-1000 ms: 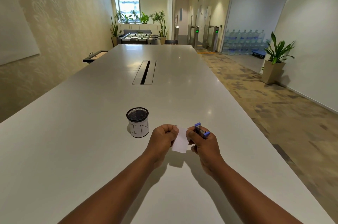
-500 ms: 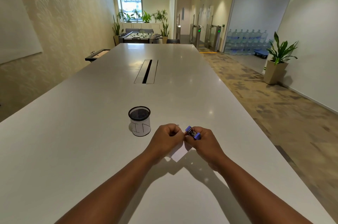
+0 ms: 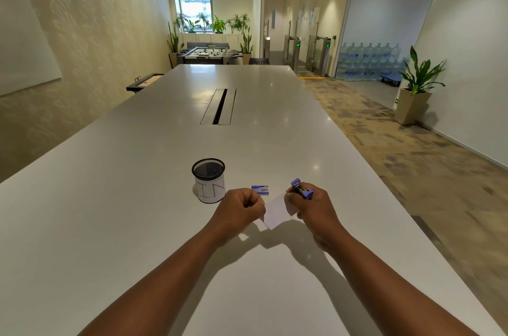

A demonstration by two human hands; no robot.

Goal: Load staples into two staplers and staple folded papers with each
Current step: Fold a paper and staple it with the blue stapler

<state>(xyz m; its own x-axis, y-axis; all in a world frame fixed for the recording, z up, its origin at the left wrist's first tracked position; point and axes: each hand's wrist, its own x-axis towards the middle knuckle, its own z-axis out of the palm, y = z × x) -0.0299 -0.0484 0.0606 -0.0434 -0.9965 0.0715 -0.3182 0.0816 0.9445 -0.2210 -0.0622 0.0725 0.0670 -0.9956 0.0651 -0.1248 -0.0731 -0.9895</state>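
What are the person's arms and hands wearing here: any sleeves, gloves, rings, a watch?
Nothing visible. Both forearms are bare to the frame's lower edge, with no sleeve cuff in view. The left hand and right hand are ungloved, and no ring, watch, band or marking shows on either wrist.

Long white table (image 3: 137, 225): smooth, semi-glossy top with light reflections. Black round mesh cup (image 3: 208, 169): fine wire mesh, matt, lower body wrapped in white matt paper. Small white folded paper (image 3: 275, 212): matt, smooth. Small purple-and-black stapler (image 3: 301, 189): plastic-looking purple shell. Small blue-and-white staple box (image 3: 260, 189): printed card.
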